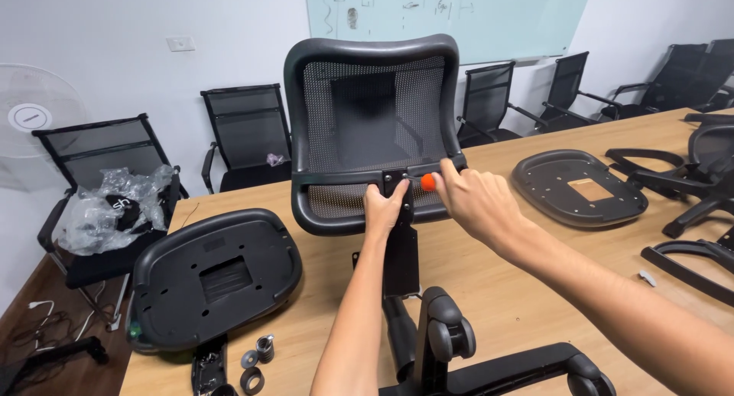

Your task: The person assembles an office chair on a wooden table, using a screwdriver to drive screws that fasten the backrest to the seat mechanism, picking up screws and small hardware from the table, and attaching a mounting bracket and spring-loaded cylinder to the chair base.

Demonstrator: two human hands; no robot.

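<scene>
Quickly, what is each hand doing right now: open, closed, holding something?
Left hand: closed on the mesh backrest lower frame.
Right hand: closed on an orange-handled tool.

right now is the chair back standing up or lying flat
Standing up: the chair back rises above the table, steadied by the left hand.

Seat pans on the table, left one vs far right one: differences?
The left seat pan looks larger, being nearer the camera; the right seat pan lies farther off. The left one overhangs the table edge; the right one lies fully on it. The left one's centre opening looks dark; the right one's shows tan. Both are black, underside up, and untouched: the left hand and right hand are at the mesh backrest.
</scene>
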